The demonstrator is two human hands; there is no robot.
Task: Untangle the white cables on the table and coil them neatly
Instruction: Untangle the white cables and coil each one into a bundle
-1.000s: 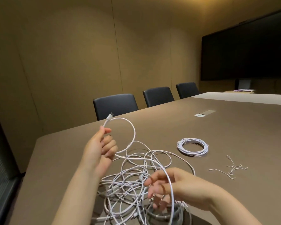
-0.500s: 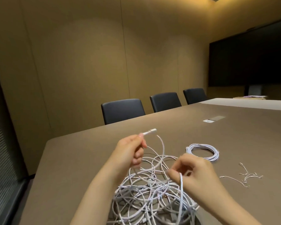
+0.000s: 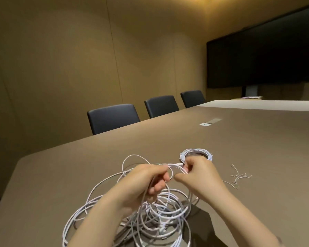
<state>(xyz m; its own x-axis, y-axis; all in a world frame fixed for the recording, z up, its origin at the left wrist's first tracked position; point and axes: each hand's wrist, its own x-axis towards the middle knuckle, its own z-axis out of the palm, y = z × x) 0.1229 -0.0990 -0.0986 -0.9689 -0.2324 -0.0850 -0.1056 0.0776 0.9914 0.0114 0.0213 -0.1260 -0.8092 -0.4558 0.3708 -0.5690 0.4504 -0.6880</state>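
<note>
both hands are starting a new coil above the tangled white cables (image 3: pixel 150 216) on the table (image 3: pixel 257 143): left hand (image 3: pixel 143 182) is pinching the plug end (image 3: pixel 175 164), right hand (image 3: pixel 198 173) is gripping the first small loop. next, probably feeding slack without snagging.

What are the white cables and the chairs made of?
The white cables look like smooth rubbery plastic: they bend into soft loops with a slight sheen. The chairs seem padded and covered in dark, matte leather or a leather-like fabric; from here I can't tell which.
</note>
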